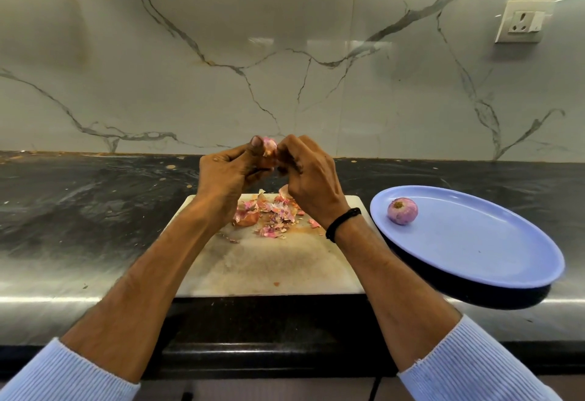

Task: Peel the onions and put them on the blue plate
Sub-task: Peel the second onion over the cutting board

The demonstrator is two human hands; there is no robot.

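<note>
Spanning the view, a dark stone counter (95, 210) is seen, on which a blue plate (474, 242) is set to the right and a white cutting board (269, 267) at the middle, the two just beside each other. Above the far edge of the board, an onion (269, 147) is held up between both hands. It is cradled in the curled fingers of the left hand (221, 176), with the thumb pressed near its top. The fingertips of the right hand (311, 185) are pinched at its side, apparently on a strip of skin. Peeling is judged to be the step in hand, since papery skin is seen on this onion. One peeled onion (402, 210) is already laid on the plate, near its far left rim. Peel scraps (272, 214) are heaped on the far half of the board. Next, the remaining skin must be pulled away and dropped, and only then can the onion be carried right to the plate.
</note>
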